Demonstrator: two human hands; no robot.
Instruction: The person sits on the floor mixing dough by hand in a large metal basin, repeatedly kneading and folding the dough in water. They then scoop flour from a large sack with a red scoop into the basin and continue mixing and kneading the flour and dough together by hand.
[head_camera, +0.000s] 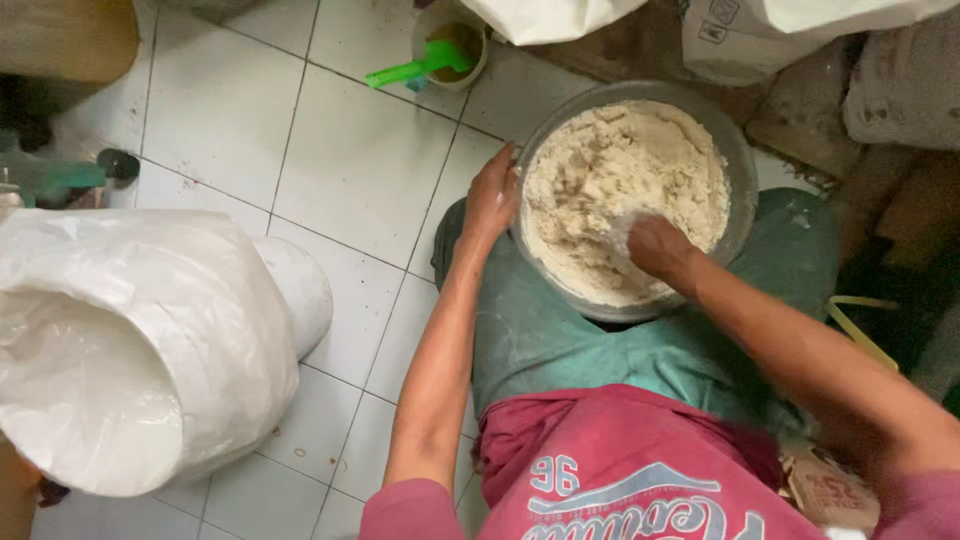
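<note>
A large metal bowl (738, 175) sits between my knees, filled with pale crumbly dough or flour mix (600, 170). My left hand (492, 195) grips the bowl's left rim. My right hand (655, 243) is pushed into the mix near the bowl's lower middle, fingers buried and partly hidden by it. I wear green trousers and a red shirt.
An open white plastic sack (140, 340) of white powder lies at the left on the tiled floor (350, 170). A small tub with a green scoop (440, 55) stands at the top. White sacks (800, 30) lie along the top right.
</note>
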